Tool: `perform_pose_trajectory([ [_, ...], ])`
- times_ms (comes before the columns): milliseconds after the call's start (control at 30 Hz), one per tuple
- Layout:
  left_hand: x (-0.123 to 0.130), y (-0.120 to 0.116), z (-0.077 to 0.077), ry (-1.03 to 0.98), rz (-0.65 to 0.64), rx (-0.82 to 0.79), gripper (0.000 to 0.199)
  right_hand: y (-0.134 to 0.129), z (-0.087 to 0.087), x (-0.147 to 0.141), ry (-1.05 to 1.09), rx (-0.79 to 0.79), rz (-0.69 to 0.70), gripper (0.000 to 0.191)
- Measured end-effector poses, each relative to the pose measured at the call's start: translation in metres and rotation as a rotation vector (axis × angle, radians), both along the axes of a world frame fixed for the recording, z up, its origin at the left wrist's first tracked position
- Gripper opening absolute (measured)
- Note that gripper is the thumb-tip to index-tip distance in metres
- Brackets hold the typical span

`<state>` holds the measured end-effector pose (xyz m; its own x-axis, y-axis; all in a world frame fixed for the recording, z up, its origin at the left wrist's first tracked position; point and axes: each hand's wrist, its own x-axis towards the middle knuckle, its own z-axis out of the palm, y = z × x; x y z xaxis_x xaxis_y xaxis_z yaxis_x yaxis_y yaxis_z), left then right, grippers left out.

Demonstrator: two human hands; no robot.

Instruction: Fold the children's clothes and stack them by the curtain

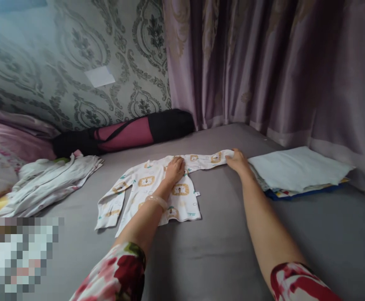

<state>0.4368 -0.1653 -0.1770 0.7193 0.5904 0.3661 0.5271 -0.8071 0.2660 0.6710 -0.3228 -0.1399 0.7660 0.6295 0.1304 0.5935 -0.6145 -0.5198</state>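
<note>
A small white long-sleeved shirt (147, 194) with an orange lion print lies spread on the grey sheet. Its left-hand sleeve is bent downward, while the other stretches out to the right. My left hand (175, 168) rests on the shirt near the shoulder of the stretched sleeve, fingers lying flat on the cloth. At the end of that sleeve, my right hand (237, 161) is closed on the cuff, thumb on the near side. My left forearm covers part of the shirt's front.
Folded clothes (301, 169) are stacked at the right. Loose clothes (57, 184) lie in a heap at the left. A long black and maroon bag (126, 133) lies along the patterned wall, and a purple curtain (232, 62) hangs behind the grey bed (220, 246).
</note>
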Motion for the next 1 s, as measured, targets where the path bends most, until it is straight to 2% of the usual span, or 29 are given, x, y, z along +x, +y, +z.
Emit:
perform_pose_trajectory([
  [133,-0.002,-0.005,0.001,0.032,0.031,-0.014,0.035,0.003,0.0,-0.004,-0.017,-0.052,-0.022,0.037],
  [200,-0.002,-0.008,0.004,0.062,0.058,-0.039,0.039,0.005,0.004,-0.004,0.017,-0.024,-0.05,0.032],
  [300,0.0,-0.012,0.008,0.119,0.086,-0.064,0.046,0.009,0.008,0.001,0.104,0.158,-0.095,0.033],
  [400,0.002,-0.015,0.009,0.182,0.097,-0.057,0.053,0.01,0.007,0.013,0.16,0.398,-0.063,0.038],
  [467,0.002,-0.015,0.009,0.219,0.103,-0.049,0.057,0.008,0.005,0.021,0.141,0.458,-0.057,0.04],
  [533,0.003,-0.015,0.009,0.246,0.102,-0.045,0.062,0.005,0.003,0.025,0.085,0.409,-0.076,0.041],
  [800,0.004,-0.012,0.007,0.287,0.09,-0.05,0.069,-0.002,0.005,-0.002,-0.15,-0.089,-0.051,0.04],
  [867,0.005,-0.012,0.007,0.3,0.09,-0.062,0.07,-0.001,0.004,-0.006,-0.233,-0.113,-0.048,0.042],
  [933,0.005,-0.012,0.008,0.304,0.089,-0.074,0.07,0.002,0.002,-0.009,-0.344,-0.064,-0.036,0.045],
  [1000,0.006,-0.012,0.008,0.306,0.09,-0.084,0.071,0.009,0.0,-0.018,-0.408,-0.009,0.057,0.046],
])
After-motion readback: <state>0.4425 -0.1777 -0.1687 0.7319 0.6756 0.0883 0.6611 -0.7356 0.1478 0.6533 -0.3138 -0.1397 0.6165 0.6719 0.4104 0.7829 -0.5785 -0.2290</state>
